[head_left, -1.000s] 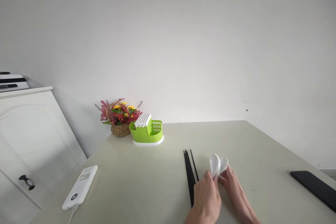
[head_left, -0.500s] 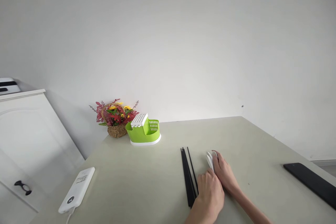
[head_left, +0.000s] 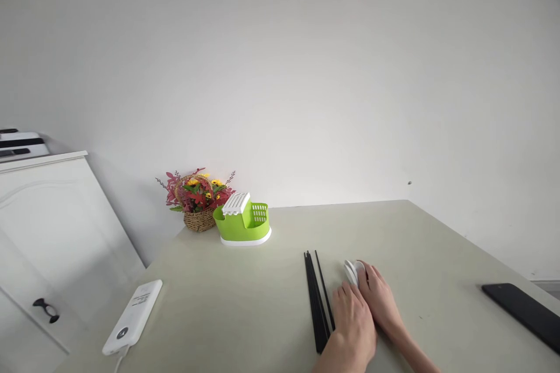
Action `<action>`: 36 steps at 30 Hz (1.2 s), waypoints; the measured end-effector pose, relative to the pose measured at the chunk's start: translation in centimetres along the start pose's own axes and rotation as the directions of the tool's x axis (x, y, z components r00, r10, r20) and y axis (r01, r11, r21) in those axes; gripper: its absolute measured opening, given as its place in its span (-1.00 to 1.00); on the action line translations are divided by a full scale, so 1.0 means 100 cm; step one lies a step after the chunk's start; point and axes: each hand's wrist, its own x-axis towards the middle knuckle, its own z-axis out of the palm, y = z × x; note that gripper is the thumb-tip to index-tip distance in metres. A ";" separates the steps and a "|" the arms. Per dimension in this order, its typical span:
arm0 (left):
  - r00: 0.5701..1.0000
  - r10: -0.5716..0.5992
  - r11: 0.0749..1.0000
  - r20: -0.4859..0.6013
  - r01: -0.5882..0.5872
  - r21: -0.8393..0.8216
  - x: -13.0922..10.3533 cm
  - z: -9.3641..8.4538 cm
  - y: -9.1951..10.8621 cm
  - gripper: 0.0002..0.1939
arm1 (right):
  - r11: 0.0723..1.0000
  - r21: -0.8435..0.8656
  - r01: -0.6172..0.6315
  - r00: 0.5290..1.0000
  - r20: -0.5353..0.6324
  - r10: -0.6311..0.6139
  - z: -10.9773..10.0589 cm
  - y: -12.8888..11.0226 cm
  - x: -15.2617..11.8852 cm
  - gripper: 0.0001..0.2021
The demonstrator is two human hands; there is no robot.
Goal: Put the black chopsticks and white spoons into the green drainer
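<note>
Several white spoons (head_left: 350, 271), their rounded ends showing, lie together beyond my fingers; their handles are hidden. My right hand (head_left: 381, 298) is closed round them from the right side. My left hand (head_left: 353, 322) presses against the spoons' near part, its fingers bent and touching my right hand. Just left of my left hand lies a bundle of black chopsticks (head_left: 315, 309), with one chopstick (head_left: 324, 291) a little apart from the rest. My left wrist covers part of their near ends.
A green and white utensil holder (head_left: 242, 227) stands at the back left beside a wicker basket of flowers (head_left: 199, 220). A white power bank (head_left: 135, 316) with a cable lies at the left edge. A black phone (head_left: 522, 312) lies at the right. A white cabinet (head_left: 65, 227) stands left.
The view has shifted slightly. My left hand's fingers have moved forward a little along the spoons, and my right hand has drawn in closer over them.
</note>
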 end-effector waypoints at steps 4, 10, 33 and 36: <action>0.999 -0.022 0.994 0.032 0.019 0.104 0.002 0.000 0.001 -0.40 | 1.000 -0.021 0.007 1.000 -0.005 -0.007 0.000 -0.001 -0.003 -0.60; 0.997 -0.067 0.994 0.046 0.063 0.095 -0.001 -0.008 -0.004 -0.41 | 0.999 -0.050 0.009 1.000 -0.018 -0.010 0.001 -0.003 -0.004 -0.63; 0.903 -0.029 0.995 -0.430 0.068 0.075 0.025 -0.116 -0.113 -0.50 | 0.993 0.060 -0.103 0.980 -0.166 0.112 -0.005 0.008 -0.002 -0.52; 0.805 -0.108 0.954 -0.583 0.249 0.167 0.046 -0.165 -0.183 -0.54 | 0.988 0.098 -0.120 0.971 -0.195 0.137 -0.006 0.008 -0.003 -0.54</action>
